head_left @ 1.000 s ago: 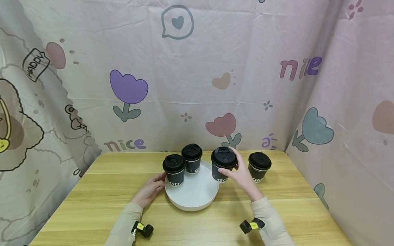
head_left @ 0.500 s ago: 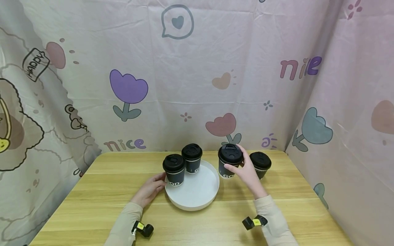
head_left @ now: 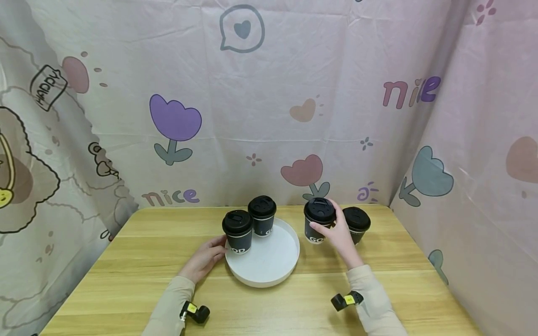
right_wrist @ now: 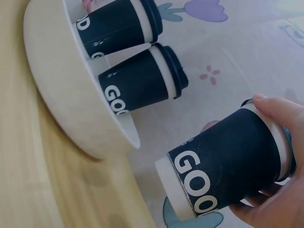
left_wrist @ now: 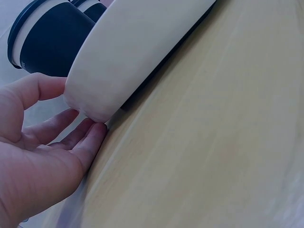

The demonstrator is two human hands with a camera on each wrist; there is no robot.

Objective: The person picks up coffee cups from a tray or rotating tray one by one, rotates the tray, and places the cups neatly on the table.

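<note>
A round white tray (head_left: 269, 268) rests on the table, with two black lidded paper coffee cups standing in it: a near-left cup (head_left: 238, 233) and a cup behind it (head_left: 262, 217). My left hand (head_left: 204, 260) holds the tray's left edge, its digits at the rim and lower wall in the left wrist view. A third coffee cup (head_left: 317, 224), lettered "GOO", is in my right hand (head_left: 341, 238), which grips it round its upper part. It is upright, right of the tray, and seems raised off the table in the right wrist view.
A further black lidded cup (head_left: 357, 221) stands on the wooden table (head_left: 138, 261) at the right, partly hidden behind my right hand. A patterned curtain (head_left: 252, 93) hangs behind the table and along both sides.
My right hand has carried its cup rightward, from the tray's right edge to beside the far-right cup, slowing lately. My left hand, the tray and its two cups have stayed put.
</note>
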